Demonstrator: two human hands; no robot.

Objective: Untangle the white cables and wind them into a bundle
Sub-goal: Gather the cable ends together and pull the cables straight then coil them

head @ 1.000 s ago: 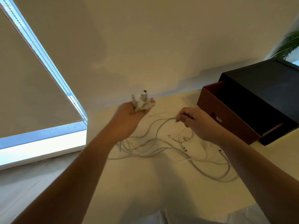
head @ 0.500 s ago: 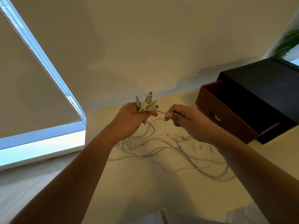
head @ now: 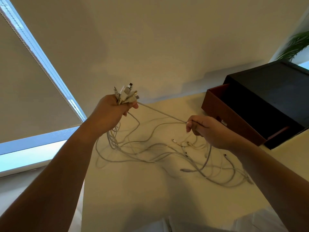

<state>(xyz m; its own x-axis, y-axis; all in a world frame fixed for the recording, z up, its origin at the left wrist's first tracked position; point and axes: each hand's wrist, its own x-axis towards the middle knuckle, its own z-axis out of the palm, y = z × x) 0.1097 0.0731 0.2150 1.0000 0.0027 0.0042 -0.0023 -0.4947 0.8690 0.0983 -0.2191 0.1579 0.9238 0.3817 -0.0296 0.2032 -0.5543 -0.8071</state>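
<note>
Far left: roller blind over a window, no bearing on the work.

Left hand is raised above the table, fist wrapped round a bunch of connector ends that stick up past the thumb. Several leads hang from the underside of the fist.

One taut strand runs from that fist down to the right hand, which pinches it between thumb and forefinger, other fingers curled.

The rest of the white cables lie in overlapping loops on the table below and between both hands. They spread rightward, with free plugs scattered under the right wrist.

Right edge: brown drawer pulled out of a black case, plant behind.

Risks (judgement):
- Pulling the strand while its far part passes under other loops would likely cinch a knot rather than free it.
- Drag could sweep loose plugs toward the table's right edge.
- The fist holds many plugs, so one may slip out as tension rises.

Not resolved:
- Cable count, perhaps six or more.
- Whether the crossings are true knots or mere overlaps.
- The strand's path beyond the right hand, hidden by the palm.
- The drawer interior, too dark to read.
</note>
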